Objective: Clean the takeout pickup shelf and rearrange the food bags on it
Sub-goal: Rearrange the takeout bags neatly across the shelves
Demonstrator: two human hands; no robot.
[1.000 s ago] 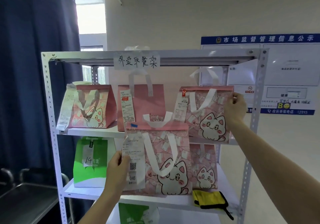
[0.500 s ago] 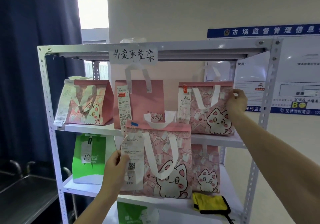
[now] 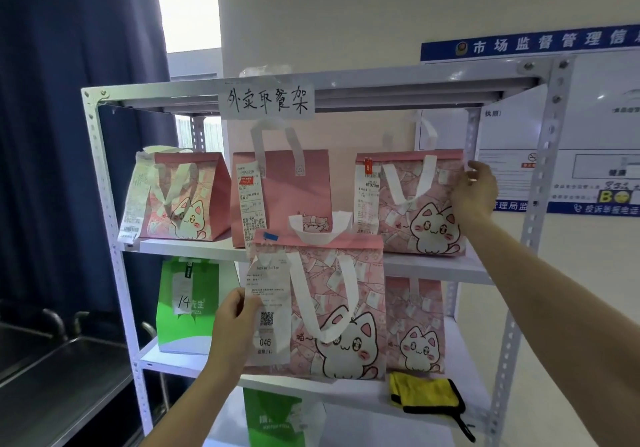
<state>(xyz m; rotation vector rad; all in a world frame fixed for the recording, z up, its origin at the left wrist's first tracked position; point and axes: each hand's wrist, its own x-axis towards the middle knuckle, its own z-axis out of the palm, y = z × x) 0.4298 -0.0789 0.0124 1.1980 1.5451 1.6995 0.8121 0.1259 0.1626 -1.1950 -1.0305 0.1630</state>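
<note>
Left hand [image 3: 231, 329] grips the left edge of the front cat bag [image 3: 332, 311], thumb on its receipt [image 3: 268, 308] reading 046; bag sits in front of the middle shelf level, whether it rests on the board or is lifted I can't tell. Right hand [image 3: 475, 188] pinches the top right corner of the upper-right cat bag [image 3: 412, 204], which stands on the upper shelf [image 3: 433, 266]. Hands well apart. Same level: plain pink bag [image 3: 280, 197] in the middle, another cat bag [image 3: 183, 197] at left. Middle level: green bag [image 3: 187, 308] marked 14 at left, a further cat bag [image 3: 415, 325] behind the front one, yellow cloth [image 3: 426, 394] at front right. Handwritten label [image 3: 266, 102] taped to the top rail.
</note>
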